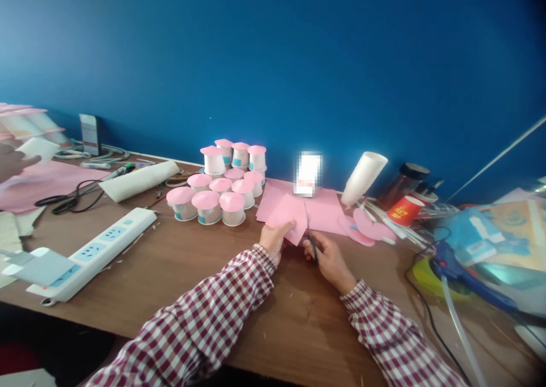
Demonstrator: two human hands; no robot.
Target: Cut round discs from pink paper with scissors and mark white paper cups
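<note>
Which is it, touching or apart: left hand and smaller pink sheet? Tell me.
Touching: the head view shows the left hand gripping the smaller pink sheet, thumb on top.

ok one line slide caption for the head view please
Left hand grips pink paper, right hand holds scissors, near pink-topped cups.

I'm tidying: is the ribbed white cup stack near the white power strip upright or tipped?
Tipped: the stack lies along the brown table.

Both sleeves point(209, 307) are maroon-and-white checked, gathered at the cuffs point(265, 256).
</note>
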